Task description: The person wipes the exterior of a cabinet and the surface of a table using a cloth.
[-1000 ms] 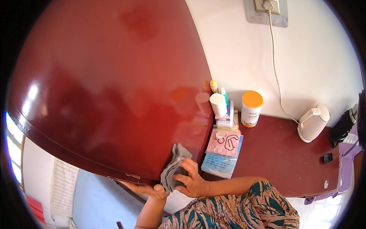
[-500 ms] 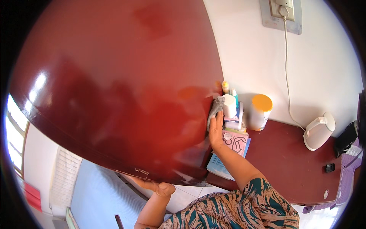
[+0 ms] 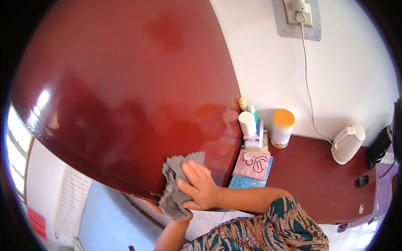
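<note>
A glossy reddish-brown cabinet point(image 3: 125, 104) fills the left and upper part of the view. My right hand point(image 3: 203, 186) presses a crumpled grey cloth point(image 3: 173, 167) against its surface, close to the lower edge, with fingers spread over the cloth. The cloth's lower end hangs past that edge. My left hand point(image 3: 184, 216) is at the cabinet's lower edge, just below the cloth; its fingers stretch along the edge, partly covered by the cloth. Right of the cabinet are a white bottle point(image 3: 247, 124), a pink printed packet point(image 3: 251, 164) and a blue booklet point(image 3: 247, 181).
On the reddish-brown tabletop point(image 3: 310, 180) stand an orange-lidded canister point(image 3: 282, 127) and a white electric kettle point(image 3: 348, 143). A small black object point(image 3: 362, 180) lies near the right end. A white cord point(image 3: 307, 79) runs down from a wall socket point(image 3: 298, 12). A light-blue bed surface point(image 3: 113, 221) lies below left.
My right hand has moved the cloth left and down, from the cabinet's right side beside the bottles to its lower edge above my left hand. The left hand stays at the edge.
</note>
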Demonstrator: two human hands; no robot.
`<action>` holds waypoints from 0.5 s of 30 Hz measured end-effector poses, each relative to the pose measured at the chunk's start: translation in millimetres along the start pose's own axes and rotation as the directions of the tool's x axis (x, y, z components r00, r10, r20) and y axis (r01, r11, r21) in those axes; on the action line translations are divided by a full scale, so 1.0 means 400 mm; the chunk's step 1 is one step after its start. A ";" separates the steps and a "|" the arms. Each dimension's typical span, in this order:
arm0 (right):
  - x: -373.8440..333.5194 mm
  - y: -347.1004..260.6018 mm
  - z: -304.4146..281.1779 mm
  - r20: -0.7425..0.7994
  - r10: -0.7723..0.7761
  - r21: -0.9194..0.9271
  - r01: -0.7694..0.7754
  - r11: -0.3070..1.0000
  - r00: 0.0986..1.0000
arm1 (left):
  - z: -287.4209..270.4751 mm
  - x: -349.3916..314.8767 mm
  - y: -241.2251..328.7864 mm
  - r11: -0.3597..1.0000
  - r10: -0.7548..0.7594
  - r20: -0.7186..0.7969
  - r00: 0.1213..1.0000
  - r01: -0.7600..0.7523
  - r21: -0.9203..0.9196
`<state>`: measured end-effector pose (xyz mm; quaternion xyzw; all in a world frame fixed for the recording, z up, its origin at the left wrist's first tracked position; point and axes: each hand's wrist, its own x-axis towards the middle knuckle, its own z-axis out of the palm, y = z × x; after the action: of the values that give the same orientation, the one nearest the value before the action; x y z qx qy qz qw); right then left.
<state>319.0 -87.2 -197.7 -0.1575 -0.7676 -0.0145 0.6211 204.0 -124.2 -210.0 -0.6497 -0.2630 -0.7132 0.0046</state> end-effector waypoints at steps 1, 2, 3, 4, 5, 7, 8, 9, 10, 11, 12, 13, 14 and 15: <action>0.031 0.025 -0.006 -0.031 0.023 -0.009 -0.023 1.000 0.999 | -0.004 0.007 0.003 0.998 0.029 0.006 1.000 -0.029 0.064; 0.060 0.050 -0.012 -0.061 0.045 -0.015 -0.046 0.999 0.997 | -0.009 0.016 0.002 0.989 0.061 0.009 0.998 -0.062 0.137; 0.088 0.074 -0.018 -0.092 0.066 -0.016 -0.067 0.998 0.994 | -0.017 0.025 0.007 0.972 0.089 0.015 0.996 -0.090 0.216; 0.109 0.105 -0.030 -0.130 0.101 -0.040 -0.107 0.993 0.986 | -0.020 0.035 0.009 0.954 0.111 0.016 0.994 -0.111 0.278; 0.114 0.152 -0.056 -0.159 0.132 -0.086 -0.147 0.985 0.978 | -0.009 0.032 0.002 0.948 0.121 0.015 0.993 -0.120 0.294; 0.123 0.221 -0.067 -0.253 0.224 -0.084 -0.251 0.964 0.941 | -0.013 0.060 0.026 0.925 0.153 0.041 0.987 -0.158 0.346; 0.114 0.252 -0.063 -0.284 0.296 -0.028 -0.317 0.948 0.912 | -0.016 0.070 0.035 0.918 0.160 0.059 0.985 -0.171 0.359; 0.094 0.285 -0.067 -0.309 0.362 0.009 -0.378 0.926 0.880 | -0.010 0.071 0.034 0.917 0.166 0.069 0.984 -0.180 0.355; 0.060 0.314 -0.062 -0.331 0.432 0.027 -0.449 0.893 0.839 | -0.014 0.060 0.029 0.922 0.134 0.070 0.989 -0.150 0.358; 0.043 0.329 -0.052 -0.355 0.497 0.062 -0.510 0.858 0.792 | -0.025 0.058 0.035 0.919 0.112 0.076 0.991 -0.133 0.371; 0.018 0.332 -0.052 -0.367 0.585 0.121 -0.586 0.801 0.723 | -0.021 0.047 0.028 0.926 0.083 0.073 0.994 -0.104 0.362; -0.010 0.336 -0.048 -0.377 0.650 0.171 -0.640 0.749 0.660 | -0.014 0.040 0.024 0.927 0.078 0.056 0.995 -0.092 0.363; -0.030 0.311 -0.035 -0.369 0.686 0.197 -0.669 0.717 0.627 | -0.012 0.039 0.022 0.925 0.076 0.042 0.996 -0.086 0.371; -0.040 0.273 -0.013 -0.361 0.720 0.233 -0.690 0.685 0.593 | -0.013 0.048 0.029 0.918 0.084 0.034 0.996 -0.090 0.385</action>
<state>355.3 11.9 -230.9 -0.4197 -0.4876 0.2248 0.7318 200.1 -129.6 -187.9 -0.6530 -0.3692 -0.6411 0.1622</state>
